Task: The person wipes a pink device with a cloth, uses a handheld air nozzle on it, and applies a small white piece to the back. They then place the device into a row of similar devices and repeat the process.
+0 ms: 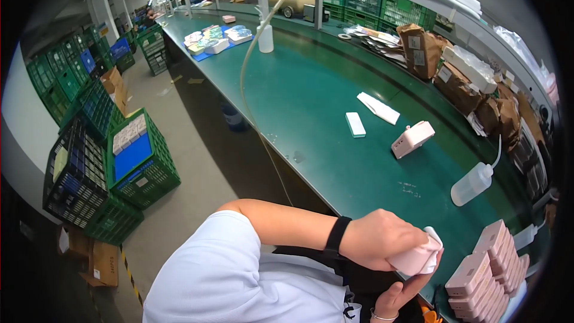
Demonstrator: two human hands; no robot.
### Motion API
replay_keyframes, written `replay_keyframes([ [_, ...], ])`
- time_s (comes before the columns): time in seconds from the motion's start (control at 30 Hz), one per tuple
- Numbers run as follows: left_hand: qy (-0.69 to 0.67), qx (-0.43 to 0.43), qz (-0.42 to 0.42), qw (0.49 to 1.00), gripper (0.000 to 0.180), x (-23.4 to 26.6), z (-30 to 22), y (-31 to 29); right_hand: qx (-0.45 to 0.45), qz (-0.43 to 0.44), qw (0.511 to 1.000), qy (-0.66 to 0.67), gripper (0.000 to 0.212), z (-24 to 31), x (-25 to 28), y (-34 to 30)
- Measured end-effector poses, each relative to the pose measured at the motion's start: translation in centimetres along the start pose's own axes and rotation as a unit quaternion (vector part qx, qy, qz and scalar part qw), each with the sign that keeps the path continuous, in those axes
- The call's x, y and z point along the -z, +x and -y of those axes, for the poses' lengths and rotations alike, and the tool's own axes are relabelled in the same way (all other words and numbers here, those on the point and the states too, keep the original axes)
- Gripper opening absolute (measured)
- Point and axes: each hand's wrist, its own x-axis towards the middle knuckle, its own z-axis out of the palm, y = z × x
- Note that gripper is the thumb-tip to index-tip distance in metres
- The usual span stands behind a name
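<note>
Close to the table's near edge, my left hand [382,238] is closed over a small pink box-shaped case [412,259]. A crumpled white cloth [433,250] presses against the case's right end. From below, my right hand [402,294] curls its fingers up around the cloth and that end of the case, its thumb apart. The left fingertips are partly hidden. To the right of my hands, several matching pink cases [478,275] are stacked in rows. Farther up the table, another pink case [413,139] stands tilted on its edge.
On the green table [311,84] lie a white block [355,124] and a folded white cloth [378,108]. A squeeze bottle [472,184] stands at right. A thin hose [244,72] hangs across the table's left edge. Green crates [143,161] stand on the floor at left.
</note>
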Motion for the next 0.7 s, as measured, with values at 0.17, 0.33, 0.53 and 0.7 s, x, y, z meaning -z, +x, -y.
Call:
replay_keyframes([
  [0.17, -0.367, 0.159, -0.116, 0.909, 0.058, -0.4, 3.0, -1.9, -0.145, -0.004, 0.983, 0.113, 0.077, -3.1, 0.9, -1.3],
  [0.33, -0.663, 0.376, -0.108, 0.638, 0.08, -0.5, 4.7, -4.3, -0.185, -0.121, 0.95, 0.221, 0.056, -2.9, 1.2, 0.3],
  [0.53, -0.743, 0.369, -0.092, 0.55, 0.084, -1.3, 5.1, -4.2, -0.184, -0.092, 0.952, 0.225, 0.052, -1.3, 3.0, 2.2],
  [0.7, -0.73, 0.389, -0.082, 0.556, 0.08, -1.5, 3.7, -3.6, -0.081, -0.031, 0.98, 0.181, 0.052, -0.6, 2.1, 4.5],
])
